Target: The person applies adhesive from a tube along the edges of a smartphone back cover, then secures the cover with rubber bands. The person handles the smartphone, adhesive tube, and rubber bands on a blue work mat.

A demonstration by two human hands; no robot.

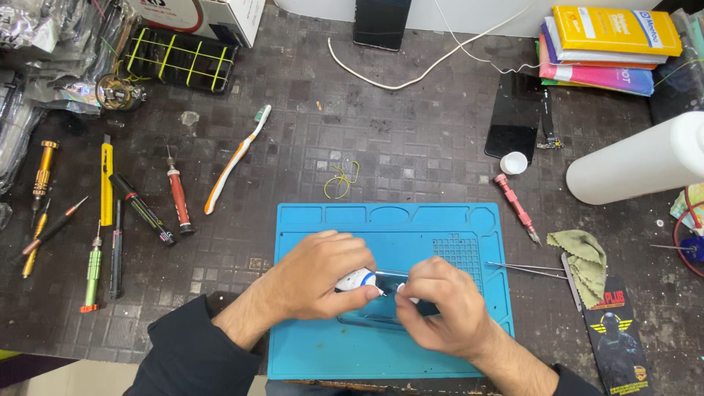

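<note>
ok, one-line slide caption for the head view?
Two bare hands, left hand gripping a small white-and-blue object, right hand beside it, over a blue work mat amid screwdrivers.

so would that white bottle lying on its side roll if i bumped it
Probably: the white bottle lies on its round side on the flat table, with nothing seen blocking it. It looks like plastic, so likely light and not fragile; how full it is can't be told.

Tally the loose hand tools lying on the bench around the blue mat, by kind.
Screwdrivers and similar drivers: 6, five left of the blue mat, e.g. the red one, and a pink one to its right
Toothbrush: 1
Yellow utility knife: 1
Black marker: 1
Tweezers: 1
Total: 10
</note>
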